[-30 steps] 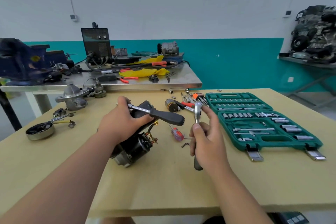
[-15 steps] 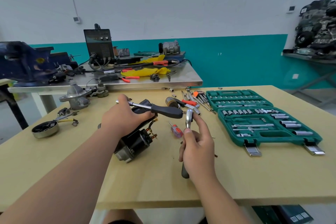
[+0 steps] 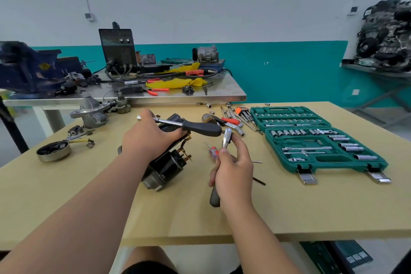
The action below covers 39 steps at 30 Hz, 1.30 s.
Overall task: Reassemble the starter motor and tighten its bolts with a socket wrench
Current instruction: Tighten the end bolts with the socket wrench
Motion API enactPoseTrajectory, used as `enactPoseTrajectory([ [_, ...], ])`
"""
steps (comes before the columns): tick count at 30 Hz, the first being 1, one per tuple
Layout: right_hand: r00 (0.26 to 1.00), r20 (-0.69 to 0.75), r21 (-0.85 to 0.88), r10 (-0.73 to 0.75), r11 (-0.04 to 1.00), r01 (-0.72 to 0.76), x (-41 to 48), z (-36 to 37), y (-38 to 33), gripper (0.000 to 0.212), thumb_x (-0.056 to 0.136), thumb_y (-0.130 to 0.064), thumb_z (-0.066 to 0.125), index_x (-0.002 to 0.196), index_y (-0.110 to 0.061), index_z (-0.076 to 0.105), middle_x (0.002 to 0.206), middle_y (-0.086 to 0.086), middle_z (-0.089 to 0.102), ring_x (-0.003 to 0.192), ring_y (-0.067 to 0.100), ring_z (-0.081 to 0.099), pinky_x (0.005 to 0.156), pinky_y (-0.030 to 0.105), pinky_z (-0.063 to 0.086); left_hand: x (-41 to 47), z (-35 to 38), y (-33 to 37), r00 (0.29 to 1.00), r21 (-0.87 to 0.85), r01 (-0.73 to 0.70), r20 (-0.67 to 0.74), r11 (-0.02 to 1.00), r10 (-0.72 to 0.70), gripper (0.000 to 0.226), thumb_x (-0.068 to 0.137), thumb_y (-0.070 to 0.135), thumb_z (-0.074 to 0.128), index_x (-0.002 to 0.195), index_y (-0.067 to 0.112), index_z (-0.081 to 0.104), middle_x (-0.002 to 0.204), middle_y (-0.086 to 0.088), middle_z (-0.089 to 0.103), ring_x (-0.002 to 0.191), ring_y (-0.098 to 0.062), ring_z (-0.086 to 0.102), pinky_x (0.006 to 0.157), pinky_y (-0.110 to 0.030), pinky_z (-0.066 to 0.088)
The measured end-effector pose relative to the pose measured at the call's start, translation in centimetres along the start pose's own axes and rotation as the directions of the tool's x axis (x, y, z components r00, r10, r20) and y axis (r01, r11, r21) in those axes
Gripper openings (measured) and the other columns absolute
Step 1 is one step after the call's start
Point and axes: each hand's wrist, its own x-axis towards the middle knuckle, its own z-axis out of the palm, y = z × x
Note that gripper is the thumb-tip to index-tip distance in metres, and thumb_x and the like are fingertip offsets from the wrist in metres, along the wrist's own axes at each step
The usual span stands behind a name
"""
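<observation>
The starter motor (image 3: 169, 163) is being steadied near the middle of the wooden table (image 3: 289, 207). It is lying tilted, and its black body is being gripped by the left hand (image 3: 151, 140). The shaft of a black-handled driver (image 3: 200, 128), lying across the motor's far end, is also being caught under that hand's fingers. The socket wrench (image 3: 226, 139) is being held upright just right of the motor by the right hand (image 3: 233, 171), with thumb and fingertips pinching below its chrome head. Whether a socket is being carried on it cannot be told.

The job is being judged as far from finished. A nose housing (image 3: 91, 113) and a pinion gear (image 3: 121, 107) are lying at the far left and a round end cap (image 3: 53, 151) nearer on the left, all well apart from the motor, so parts are yet to be fitted. No bolt is being turned. The open socket case (image 3: 322, 140) is being kept at the right, probably so a socket can be picked before tightening.
</observation>
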Motion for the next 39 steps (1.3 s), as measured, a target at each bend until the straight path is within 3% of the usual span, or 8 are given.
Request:
enactPoseTrajectory([
  [8, 0.966, 0.22, -0.147, 0.136, 0.984, -0.105, 1.6, -0.2, -3.9, 0.044, 0.094, -0.01, 0.036, 0.127, -0.036, 0.05, 0.077, 0.007, 0.067, 0.049, 0.02, 0.065, 0.046, 0.028, 0.049, -0.4, -0.4, -0.7, 0.998, -0.082, 0.047, -0.049, 0.996, -0.051, 0.082, 0.056, 0.091, 0.054, 0.096, 0.024, 0.027, 0.07, 0.004, 0.058, 0.058, -0.015, 0.059, 0.047, -0.026, 0.04],
  [12, 0.84, 0.54, -0.233, -0.047, 0.951, 0.203, 3.3, -3.1, -3.7, 0.06, 0.094, 0.0, 0.039, 0.14, -0.037, 0.035, 0.102, -0.012, 0.072, 0.086, 0.015, 0.07, 0.072, 0.027, 0.057, -0.2, -0.9, -1.5, 0.998, -0.088, 0.056, -0.035, 0.995, -0.06, 0.08, 0.058, 0.089, 0.052, 0.1, 0.026, 0.025, 0.072, 0.006, 0.058, 0.059, -0.014, 0.059, 0.048, -0.026, 0.042],
  [17, 0.749, 0.571, -0.728, -0.336, 0.214, 0.651, 5.5, -1.9, -3.0, 0.064, 0.089, -0.045, 0.06, 0.138, -0.048, 0.019, 0.118, -0.011, 0.043, 0.094, 0.013, 0.055, 0.075, 0.03, 0.053, -0.2, -0.9, -1.9, 1.0, -0.096, 0.012, -0.027, 0.995, -0.015, 0.078, 0.06, 0.087, 0.058, 0.099, 0.026, 0.028, 0.073, 0.007, 0.057, 0.06, -0.011, 0.057, 0.047, -0.026, 0.039],
  [22, 0.565, 0.629, -0.463, -0.533, 0.327, 0.824, 6.7, -0.1, -4.9, 0.035, 0.089, -0.033, 0.059, 0.123, -0.027, 0.059, 0.119, -0.008, 0.059, 0.097, 0.003, 0.053, 0.082, 0.022, 0.046, 0.1, -1.1, -2.6, 0.99, -0.24, -0.124, 0.039, 0.963, 0.137, 0.088, 0.047, 0.085, 0.058, 0.11, 0.032, 0.027, 0.09, 0.013, 0.054, 0.075, -0.005, 0.055, 0.059, -0.029, 0.04],
  [24, 0.704, 0.596, -0.466, -0.387, 0.547, 0.695, 7.5, -0.7, -5.7, 0.024, 0.09, -0.027, 0.059, 0.113, -0.03, 0.066, 0.093, -0.024, 0.067, 0.083, -0.001, 0.06, 0.073, 0.017, 0.049, 0.3, -1.4, -2.8, 0.974, -0.259, -0.192, 0.064, 0.947, 0.215, 0.1, 0.046, 0.083, 0.057, 0.127, 0.037, 0.023, 0.092, 0.017, 0.053, 0.077, -0.001, 0.054, 0.063, -0.028, 0.04],
  [28, 0.961, 0.269, -0.206, -0.064, 0.971, 0.122, 9.3, -5.8, -5.9, 0.015, 0.095, -0.018, 0.055, 0.091, -0.014, 0.069, 0.061, 0.004, 0.068, 0.041, 0.011, 0.053, 0.039, 0.021, 0.042, 0.7, -1.4, -2.2, 0.914, -0.155, -0.329, 0.194, 0.932, 0.355, 0.113, 0.045, 0.083, 0.056, 0.141, 0.051, 0.006, 0.093, 0.018, 0.055, 0.075, -0.005, 0.059, 0.062, -0.026, 0.042],
  [32, 0.961, 0.188, -0.112, 0.204, 0.976, -0.185, 8.9, -10.7, -3.5, 0.02, 0.098, -0.018, 0.05, 0.093, -0.005, 0.064, 0.062, 0.014, 0.063, 0.04, 0.012, 0.045, 0.036, 0.022, 0.038, 1.2, -1.7, -2.1, 0.886, -0.058, -0.386, 0.256, 0.921, 0.388, 0.09, 0.048, 0.083, 0.049, 0.129, 0.047, 0.035, 0.102, 0.014, 0.057, 0.088, -0.014, 0.058, 0.077, -0.033, 0.046],
  [39, 0.927, 0.331, -0.124, 0.179, 0.982, -0.146, 8.0, -11.5, -1.7, 0.031, 0.098, -0.013, 0.047, 0.082, -0.008, 0.073, 0.065, 0.017, 0.062, 0.043, 0.017, 0.046, 0.039, 0.024, 0.039, 1.0, -2.0, -2.2, 0.86, -0.019, -0.444, 0.272, 0.896, 0.432, 0.082, 0.053, 0.083, 0.041, 0.122, 0.04, 0.049, 0.108, 0.015, 0.053, 0.096, -0.014, 0.054, 0.085, -0.034, 0.047],
])
